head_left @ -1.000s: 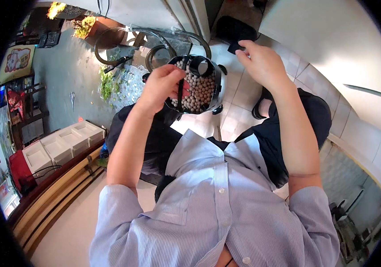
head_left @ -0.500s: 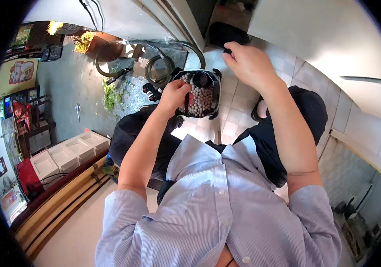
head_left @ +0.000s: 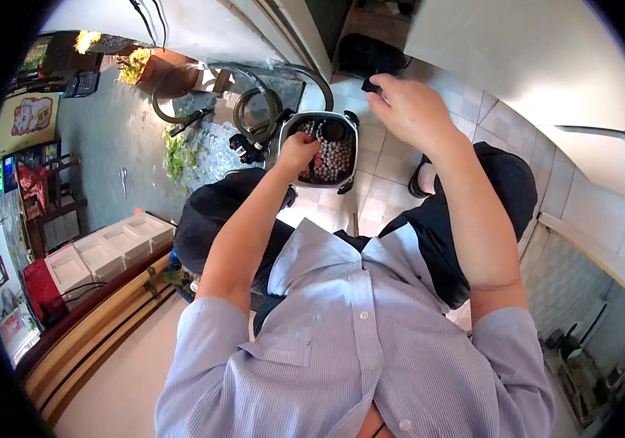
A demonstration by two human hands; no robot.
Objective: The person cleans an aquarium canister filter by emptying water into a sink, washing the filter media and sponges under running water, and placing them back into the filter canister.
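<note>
A squarish filter canister (head_left: 357, 150) stands on the floor between my knees, its light rim facing up. Inside sits a basket of round, pale brown filter balls (head_left: 336, 162), with a round dark tube opening (head_left: 333, 131) among them. My left hand (head_left: 299, 152) reaches over the rim, fingers closed on the basket near a small red part (head_left: 317, 158); the fingers hide the exact grip. My right hand (head_left: 409, 106) is raised beyond the canister to the right, pinching a small black piece (head_left: 369, 85) whose kind I cannot make out.
Greenish hoses (head_left: 252, 109) coil behind the canister, with a black valve fitting (head_left: 245, 149) beside it. Farther left lie wet green leaves (head_left: 178, 157) and scissors (head_left: 124, 179). A black object (head_left: 371, 55) rests beyond my right hand. A white panel (head_left: 539, 66) flanks the right side.
The ball-filled basket has sunk lower into the canister, my left hand going with it. The right hand has shifted slightly, still pinching the black piece.
</note>
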